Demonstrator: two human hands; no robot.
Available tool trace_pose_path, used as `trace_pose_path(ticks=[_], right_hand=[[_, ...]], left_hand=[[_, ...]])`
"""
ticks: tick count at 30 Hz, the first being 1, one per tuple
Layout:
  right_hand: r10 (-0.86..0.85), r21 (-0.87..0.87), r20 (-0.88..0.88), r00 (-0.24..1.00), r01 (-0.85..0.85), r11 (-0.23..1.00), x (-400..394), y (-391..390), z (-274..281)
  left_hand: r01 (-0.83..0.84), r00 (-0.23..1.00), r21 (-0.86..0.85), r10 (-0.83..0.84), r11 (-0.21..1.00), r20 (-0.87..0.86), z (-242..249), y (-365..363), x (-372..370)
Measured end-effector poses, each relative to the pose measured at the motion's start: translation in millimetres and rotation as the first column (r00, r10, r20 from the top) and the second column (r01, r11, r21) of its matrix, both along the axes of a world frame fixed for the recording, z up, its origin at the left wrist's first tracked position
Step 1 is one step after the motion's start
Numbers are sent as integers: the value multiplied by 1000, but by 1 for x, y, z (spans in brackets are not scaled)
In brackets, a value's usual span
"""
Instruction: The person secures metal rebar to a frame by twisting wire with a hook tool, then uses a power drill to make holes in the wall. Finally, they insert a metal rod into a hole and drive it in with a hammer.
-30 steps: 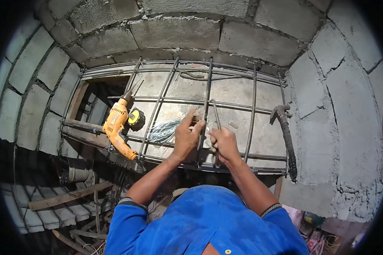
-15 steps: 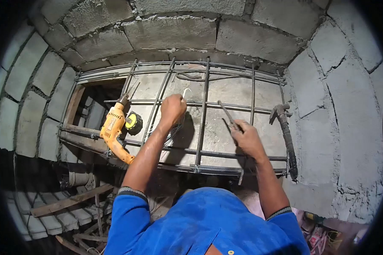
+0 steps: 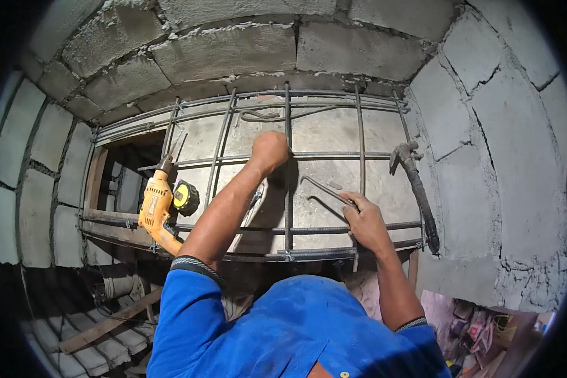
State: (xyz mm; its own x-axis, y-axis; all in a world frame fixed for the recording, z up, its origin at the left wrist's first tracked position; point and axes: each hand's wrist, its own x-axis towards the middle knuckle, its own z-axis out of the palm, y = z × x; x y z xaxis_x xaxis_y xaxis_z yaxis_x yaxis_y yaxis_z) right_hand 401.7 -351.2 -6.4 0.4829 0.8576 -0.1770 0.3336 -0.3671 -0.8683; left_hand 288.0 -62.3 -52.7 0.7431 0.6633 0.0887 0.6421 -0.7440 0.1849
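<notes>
My left hand [image 3: 271,151] is closed at a crossing of the rebar grid [image 3: 288,208], its fingers mostly turned away from view. Thin tie wire [image 3: 256,203] shows below it, partly covered by my forearm; the hand appears to grip its upper end. In my right hand [image 3: 366,220] is a rebar tying hook [image 3: 324,188], held by its handle. The hook's bent tip points up and left, over the pale board [image 3: 321,214] under the bars, apart from my left hand.
A yellow drill [image 3: 156,205] with its bit upward lies at the left, beside a tape measure [image 3: 185,198]. At the right, a hammer [image 3: 416,189] rests across the bars. Block walls [image 3: 227,53] enclose the grid; an opening [image 3: 129,167] gapes at the left.
My left hand has moved right to the thick crossing bar. The hook has swung lower, its tip now pointing more to the left. The whole view has shifted slightly.
</notes>
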Motion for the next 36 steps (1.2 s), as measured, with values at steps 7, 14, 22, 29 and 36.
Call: trace_pose_path(ticks=[7, 14, 22, 29, 36], right_hand=[[6, 47, 289, 957, -20, 999, 4, 26, -5], [-3, -62, 176, 984, 14, 998, -1, 24, 9], [23, 41, 332, 943, -39, 998, 4, 33, -14], [-302, -165, -625, 719, 257, 952, 1, 61, -30], [-294, -169, -906, 304, 378, 910, -19, 67, -60]], left_hand=[[88, 990, -45, -92, 995, -106, 19, 6, 9], [243, 970, 138, -243, 960, -11, -11, 9, 0], [351, 921, -54, -355, 935, -161, 14, 8, 2], [302, 942, -196, -324, 933, -88, -16, 59, 2], [91, 995, -360, -100, 929, -9, 4, 47, 7]])
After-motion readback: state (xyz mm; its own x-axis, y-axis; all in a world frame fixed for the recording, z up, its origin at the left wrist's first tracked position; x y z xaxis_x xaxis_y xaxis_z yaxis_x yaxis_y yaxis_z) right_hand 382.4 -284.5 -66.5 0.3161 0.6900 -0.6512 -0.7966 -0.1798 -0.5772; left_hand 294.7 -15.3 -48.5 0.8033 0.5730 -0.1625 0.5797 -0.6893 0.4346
